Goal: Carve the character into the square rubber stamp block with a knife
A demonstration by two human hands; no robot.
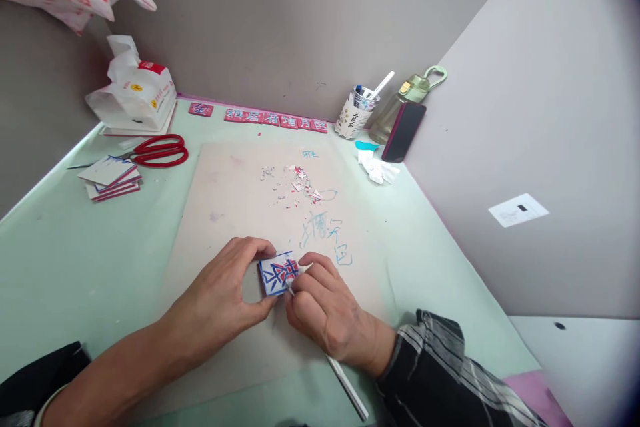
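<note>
My left hand (220, 290) grips a small square card (273, 275) by its edges, fingers at the top and thumb at the bottom. The card's white face carries a thick blue character, with red showing where the surface is cut away. In my right hand (323, 307) is a slim craft knife (347, 388) with a silvery handle, its tip against the card's right side. My right fingers hide part of the card and most of the tip. Below both hands lies a pale board (200, 340); white and red scraps (300, 180) are scattered farther up it.
Red-handled scissors (161, 151) lie beside stacked cards (113, 177) on the left, near a tissue pack (137, 93). Finished-looking red tiles (275, 119) line the back wall. A pen cup (353, 117), green bottle (390, 117), phone (404, 132) and crumpled paper (376, 167) are back right.
</note>
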